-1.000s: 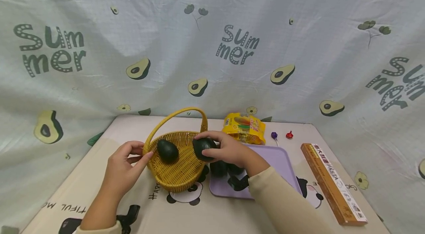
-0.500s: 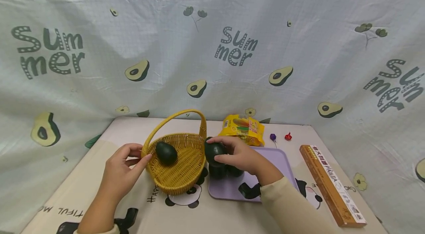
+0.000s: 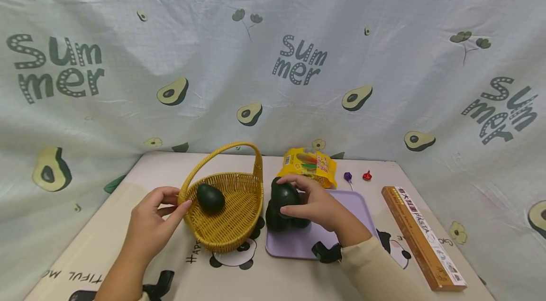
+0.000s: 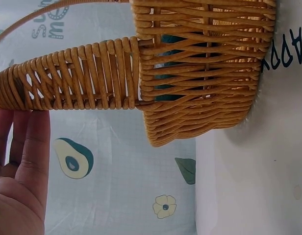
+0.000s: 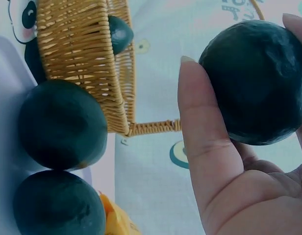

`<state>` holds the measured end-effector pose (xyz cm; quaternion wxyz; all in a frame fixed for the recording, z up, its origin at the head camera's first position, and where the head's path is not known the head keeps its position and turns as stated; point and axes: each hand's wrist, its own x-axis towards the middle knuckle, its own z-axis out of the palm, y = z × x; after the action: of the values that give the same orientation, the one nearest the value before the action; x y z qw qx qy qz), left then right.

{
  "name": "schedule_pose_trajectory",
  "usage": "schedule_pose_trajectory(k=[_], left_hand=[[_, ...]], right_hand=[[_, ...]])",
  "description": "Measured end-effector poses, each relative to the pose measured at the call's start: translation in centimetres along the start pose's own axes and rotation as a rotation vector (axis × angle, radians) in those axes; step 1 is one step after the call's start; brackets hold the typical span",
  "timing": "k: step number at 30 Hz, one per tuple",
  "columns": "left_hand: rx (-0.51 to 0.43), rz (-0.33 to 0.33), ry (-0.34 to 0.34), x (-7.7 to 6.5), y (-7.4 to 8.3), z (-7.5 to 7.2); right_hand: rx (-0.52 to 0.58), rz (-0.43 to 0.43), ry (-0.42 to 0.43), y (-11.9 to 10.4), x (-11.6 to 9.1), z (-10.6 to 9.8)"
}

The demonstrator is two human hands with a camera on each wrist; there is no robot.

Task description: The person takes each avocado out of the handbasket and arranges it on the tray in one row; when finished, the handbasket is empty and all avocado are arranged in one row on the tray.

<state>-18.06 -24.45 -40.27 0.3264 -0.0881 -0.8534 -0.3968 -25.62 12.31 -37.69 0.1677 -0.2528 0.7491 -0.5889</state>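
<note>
We observe the left hand (image 3: 149, 223) extended to the side of the wicker basket (image 3: 234, 219) and the right hand (image 3: 315, 204) raised over the purple tray (image 3: 356, 204). The basket contains one avocado (image 3: 211, 198); two dark avocados (image 3: 276, 219) sit in the tray. Left fingers pinch the basket handle (image 3: 193, 175); right thumb and fingers, spread wide, grasp a third avocado (image 3: 285, 196) above the tray.
</note>
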Motion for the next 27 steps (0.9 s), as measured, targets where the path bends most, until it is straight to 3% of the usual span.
schedule_pose_trajectory(k=[9,16,27], left_hand=[[-0.001,0.006,0.000,0.1,0.0,0.0],[0.009,-0.007,-0.006,0.1,-0.2,0.0],[0.018,-0.011,-0.009,0.2,-0.3,0.1]], right_hand=[[-0.011,-0.061,-0.002,0.4,-1.4,-0.9],[-0.058,0.017,0.125,1.3,-2.2,-1.6],[0.005,0.061,0.237,3.3,-3.2,-2.9]])
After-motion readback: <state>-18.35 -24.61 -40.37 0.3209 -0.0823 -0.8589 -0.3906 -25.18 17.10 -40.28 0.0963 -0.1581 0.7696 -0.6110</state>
